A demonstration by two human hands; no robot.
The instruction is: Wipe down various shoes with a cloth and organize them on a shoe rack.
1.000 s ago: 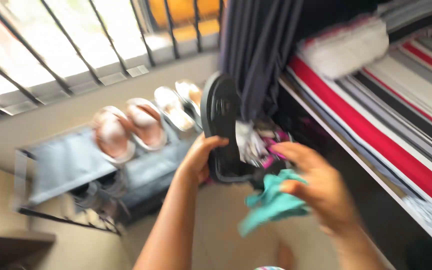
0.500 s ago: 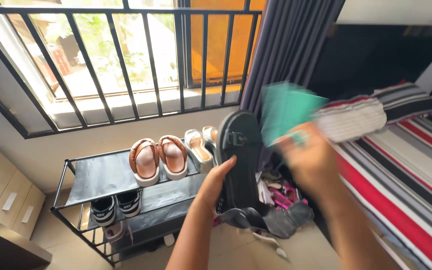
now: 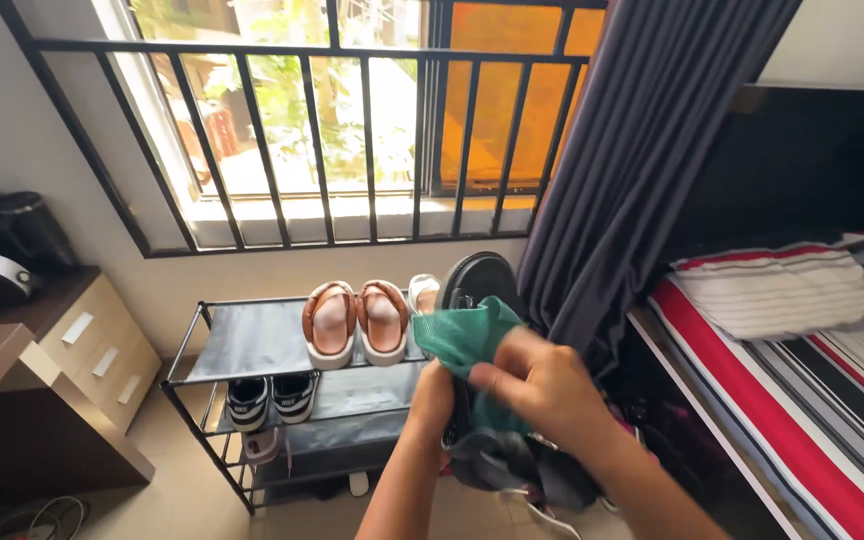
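I hold a black sandal upright in front of me, its long axis running near vertical, toe end up and sole facing me, heel end down among its loose grey straps. It hangs in the air just right of the shoe rack, above the floor, not resting on anything. My left hand grips it from the left side around its lower half; the fingers are closed on it, though mostly hidden behind the cloth and my other hand. My right hand is the nearer one to the camera, fingers closed on a green cloth pressed flat against the sole's middle. So the sandal lies directly behind the cloth, touching it, and its length runs up and down under my right fingers.

On the rack's top shelf, at its right end, stands a pair of brown sandals. Dark sneakers sit on the shelf below. A dark curtain hangs right of the sandal, and a striped bed beyond that.
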